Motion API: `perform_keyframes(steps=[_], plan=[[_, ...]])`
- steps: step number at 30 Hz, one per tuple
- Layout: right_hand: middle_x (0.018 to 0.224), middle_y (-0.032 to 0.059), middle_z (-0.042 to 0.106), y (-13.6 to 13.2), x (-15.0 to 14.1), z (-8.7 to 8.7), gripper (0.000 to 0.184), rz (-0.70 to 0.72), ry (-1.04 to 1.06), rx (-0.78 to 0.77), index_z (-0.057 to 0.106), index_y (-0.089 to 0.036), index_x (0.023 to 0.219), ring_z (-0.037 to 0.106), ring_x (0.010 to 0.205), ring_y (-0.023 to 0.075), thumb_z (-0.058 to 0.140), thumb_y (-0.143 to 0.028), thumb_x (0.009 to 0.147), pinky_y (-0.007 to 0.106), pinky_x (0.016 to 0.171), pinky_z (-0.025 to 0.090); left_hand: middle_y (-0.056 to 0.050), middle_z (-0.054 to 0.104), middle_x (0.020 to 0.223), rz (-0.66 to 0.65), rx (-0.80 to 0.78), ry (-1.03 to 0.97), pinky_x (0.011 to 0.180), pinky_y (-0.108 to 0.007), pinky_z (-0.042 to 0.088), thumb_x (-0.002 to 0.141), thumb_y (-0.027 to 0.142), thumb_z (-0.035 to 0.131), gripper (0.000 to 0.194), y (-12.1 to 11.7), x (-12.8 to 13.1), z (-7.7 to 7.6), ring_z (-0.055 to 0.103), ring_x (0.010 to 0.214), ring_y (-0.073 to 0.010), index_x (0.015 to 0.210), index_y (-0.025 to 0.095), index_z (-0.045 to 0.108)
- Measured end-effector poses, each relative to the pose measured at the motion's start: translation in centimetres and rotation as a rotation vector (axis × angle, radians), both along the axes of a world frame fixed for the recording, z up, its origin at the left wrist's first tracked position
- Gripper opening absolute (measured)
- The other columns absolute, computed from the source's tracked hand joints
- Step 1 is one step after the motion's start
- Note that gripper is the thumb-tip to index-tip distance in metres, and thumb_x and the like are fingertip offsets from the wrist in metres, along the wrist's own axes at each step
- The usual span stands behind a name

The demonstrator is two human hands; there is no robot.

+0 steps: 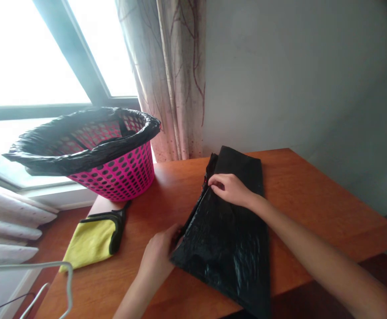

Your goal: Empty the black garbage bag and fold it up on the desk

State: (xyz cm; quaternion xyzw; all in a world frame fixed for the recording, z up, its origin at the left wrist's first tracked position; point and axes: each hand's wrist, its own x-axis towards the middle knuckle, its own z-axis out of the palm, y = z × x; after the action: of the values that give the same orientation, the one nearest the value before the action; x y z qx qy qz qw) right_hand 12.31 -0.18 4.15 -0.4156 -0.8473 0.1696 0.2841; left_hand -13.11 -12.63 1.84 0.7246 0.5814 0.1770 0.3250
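Observation:
A flat, folded black plastic bag (233, 248) lies on the wooden table, its near end reaching past the front edge. My left hand (162, 248) grips the bag's left edge near its lower corner, with the fingertips hidden behind the plastic. Farther up the same edge, my right hand (228, 188) pinches the plastic between thumb and fingers. Between the hands, the edge stands slightly lifted and parted. To the left is a pink perforated basket (127, 175) with black plastic lining folded over its rim.
A yellow cloth with a black handle (91, 243) lies on the wooden table (296, 186) at the left. A white bent tube or wire frame (69, 283) sticks up at lower left. Behind stand a window, a patterned curtain (176, 79) and a grey wall (296, 71).

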Motion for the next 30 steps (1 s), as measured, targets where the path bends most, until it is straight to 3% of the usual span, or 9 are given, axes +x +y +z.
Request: perform_keyframes(steps=[4, 9, 12, 14, 18, 22, 26, 30], plan=[[0.085, 0.0016, 0.068, -0.2, -2.2, 0.3, 0.017, 0.05, 0.021, 0.075, 0.066, -0.021, 0.092, 0.06, 0.074, 0.015, 0.055, -0.012, 0.084, 0.026, 0.071, 0.044, -0.006, 0.073, 0.081, 0.006, -0.012, 0.005, 0.059, -0.024, 0.04, 0.082, 0.026, 0.052, 0.018, 0.1, 0.1, 0.1, 0.069, 0.077, -0.0255, 0.09, 0.021, 0.068], [0.095, 0.0031, 0.069, 0.3, -3.7, -1.5, 0.017, 0.136, -0.071, 0.069, 0.066, -0.021, 0.095, 0.063, 0.085, 0.0167, 0.055, -0.012, 0.086, 0.027, 0.077, 0.046, -0.005, 0.072, 0.08, -0.008, -0.007, -0.004, 0.061, -0.025, 0.042, 0.082, 0.022, 0.05, 0.02, -0.2, -0.2, -0.2, 0.067, 0.076, -0.0243, 0.091, 0.02, 0.068], [0.095, 0.0031, 0.069, 0.5, -4.1, -2.5, 0.017, 0.139, -0.088, 0.06, 0.066, -0.021, 0.095, 0.063, 0.085, 0.0165, 0.056, -0.011, 0.086, 0.027, 0.078, 0.046, -0.005, 0.071, 0.089, -0.004, 0.048, -0.015, 0.064, -0.027, 0.046, 0.083, 0.023, 0.05, 0.026, -0.6, -0.6, -0.5, 0.067, 0.077, -0.0231, 0.103, 0.02, 0.067], [0.094, 0.0028, 0.069, 0.5, -4.3, -2.9, 0.017, 0.134, -0.097, 0.067, 0.067, -0.021, 0.096, 0.063, 0.086, 0.0165, 0.055, -0.011, 0.087, 0.027, 0.078, 0.046, -0.007, 0.069, 0.102, 0.067, 0.167, -0.018, 0.068, -0.029, 0.05, 0.087, 0.027, 0.048, 0.032, -1.1, -0.9, -0.3, 0.067, 0.081, -0.0226, 0.114, 0.021, 0.063], [0.096, 0.0041, 0.068, 0.6, -4.6, -3.5, 0.018, 0.159, -0.149, 0.088, 0.067, -0.022, 0.098, 0.063, 0.09, 0.0179, 0.054, -0.015, 0.09, 0.028, 0.079, 0.047, -0.007, 0.064, 0.116, 0.212, 0.432, 0.05, 0.075, -0.031, 0.053, 0.091, 0.033, 0.046, 0.031, -2.6, -0.5, 1.6, 0.067, 0.095, -0.0235, 0.118, 0.027, 0.061], [0.098, 0.0052, 0.068, 0.6, -4.7, -3.6, 0.018, 0.176, -0.187, 0.097, 0.068, -0.021, 0.098, 0.063, 0.092, 0.0189, 0.053, -0.015, 0.091, 0.029, 0.08, 0.047, -0.006, 0.064, 0.118, 0.132, 0.536, 0.074, 0.078, -0.029, 0.053, 0.092, 0.032, 0.048, 0.029, -3.1, 0.2, 3.8, 0.065, 0.1, -0.0231, 0.117, 0.028, 0.062], [0.099, 0.0048, 0.069, 0.2, -4.4, -3.3, 0.017, 0.141, -0.137, 0.088, 0.068, -0.021, 0.097, 0.063, 0.093, 0.0181, 0.054, -0.014, 0.09, 0.029, 0.082, 0.047, -0.008, 0.065, 0.117, 0.11, 0.515, 0.156, 0.087, -0.036, 0.05, 0.093, 0.031, 0.046, 0.027, -1.2, -0.7, 3.3, 0.063, 0.104, -0.0261, 0.113, 0.025, 0.064], [0.096, 0.0043, 0.068, -0.4, -4.2, -2.9, 0.016, 0.122, -0.07, 0.113, 0.068, -0.02, 0.096, 0.063, 0.091, 0.0176, 0.055, -0.014, 0.091, 0.029, 0.082, 0.048, -0.01, 0.064, 0.121, 0.045, 0.292, 0.216, 0.09, -0.04, 0.05, 0.092, 0.027, 0.045, 0.033, 1.1, -1.9, 1.3, 0.064, 0.106, -0.0273, 0.119, 0.022, 0.062]])
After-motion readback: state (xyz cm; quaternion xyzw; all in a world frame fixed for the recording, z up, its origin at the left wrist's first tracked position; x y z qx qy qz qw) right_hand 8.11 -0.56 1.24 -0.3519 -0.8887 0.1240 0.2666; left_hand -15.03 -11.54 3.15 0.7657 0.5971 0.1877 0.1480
